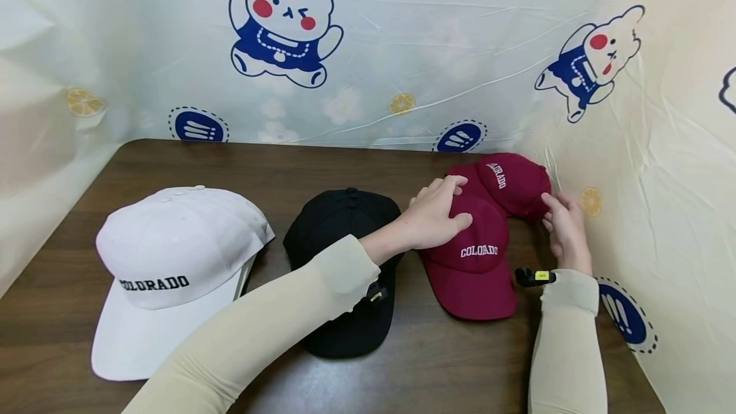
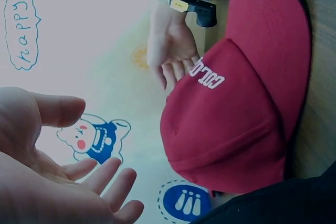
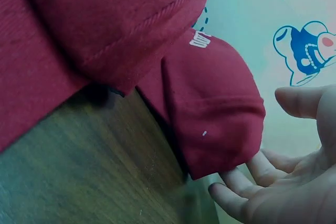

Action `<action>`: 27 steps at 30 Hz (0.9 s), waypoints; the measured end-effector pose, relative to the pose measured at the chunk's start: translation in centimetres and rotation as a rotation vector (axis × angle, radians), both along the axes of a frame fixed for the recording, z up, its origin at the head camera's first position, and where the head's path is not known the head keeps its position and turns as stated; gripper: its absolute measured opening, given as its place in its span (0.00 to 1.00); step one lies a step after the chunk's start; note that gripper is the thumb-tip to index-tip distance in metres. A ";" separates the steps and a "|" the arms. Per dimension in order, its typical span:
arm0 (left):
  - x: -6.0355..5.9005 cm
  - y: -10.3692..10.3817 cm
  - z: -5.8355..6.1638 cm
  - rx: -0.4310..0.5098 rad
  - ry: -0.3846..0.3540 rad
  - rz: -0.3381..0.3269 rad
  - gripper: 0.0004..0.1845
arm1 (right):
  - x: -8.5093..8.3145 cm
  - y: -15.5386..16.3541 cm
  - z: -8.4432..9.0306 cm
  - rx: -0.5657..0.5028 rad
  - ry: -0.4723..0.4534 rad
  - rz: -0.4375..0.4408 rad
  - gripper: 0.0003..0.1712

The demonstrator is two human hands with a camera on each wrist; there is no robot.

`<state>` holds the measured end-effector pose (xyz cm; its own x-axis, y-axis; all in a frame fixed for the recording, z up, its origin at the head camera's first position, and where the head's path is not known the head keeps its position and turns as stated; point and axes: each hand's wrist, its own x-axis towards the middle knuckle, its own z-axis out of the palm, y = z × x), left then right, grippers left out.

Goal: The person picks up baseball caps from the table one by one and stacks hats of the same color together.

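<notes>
Two maroon baseball caps with COLORADO lettering lie on the right of the table. The front maroon cap (image 1: pixel 480 292) has its brim toward me; the back maroon cap (image 1: pixel 520 181) sits on its side behind it, its brim pointing left. Over the front cap, my left hand (image 1: pixel 434 213) hovers with fingers spread and holds nothing. At the right side of the back cap is my right hand (image 1: pixel 566 229). The right wrist view shows its fingers touching the lower edge of that cap (image 3: pixel 215 103), with the thumb well apart.
A black cap (image 1: pixel 339 216) lies in the middle, partly under my left forearm. A white COLORADO cap (image 1: pixel 178 241) stands at the left of the brown table (image 1: pixel 345 382). Printed sheeting (image 1: pixel 374 37) hangs behind the table and along its sides.
</notes>
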<state>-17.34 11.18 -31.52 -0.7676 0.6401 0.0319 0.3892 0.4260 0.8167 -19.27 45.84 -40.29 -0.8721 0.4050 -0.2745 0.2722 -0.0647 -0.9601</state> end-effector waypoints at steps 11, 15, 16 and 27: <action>0.1 0.0 -0.1 0.001 -0.021 -0.004 0.32 | 0.3 0.1 -0.7 -0.124 0.027 0.119 0.30; 0.1 0.0 0.0 0.003 -0.023 -0.008 0.31 | 0.3 -0.2 -0.4 -0.206 0.159 0.047 0.08; 0.1 0.0 0.0 0.004 -0.025 -0.009 0.31 | 0.3 -0.3 -0.2 -0.212 0.188 0.027 0.07; -0.4 -0.5 0.3 0.058 -0.042 -0.014 0.30 | 0.7 -2.5 3.8 -0.286 0.546 -0.152 0.14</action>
<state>-17.74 10.66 -31.24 -0.7602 0.6486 0.0370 0.3594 0.3724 0.8556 -18.62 43.30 -36.47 -0.8555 0.5120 0.0775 -0.2839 -0.3384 -0.8972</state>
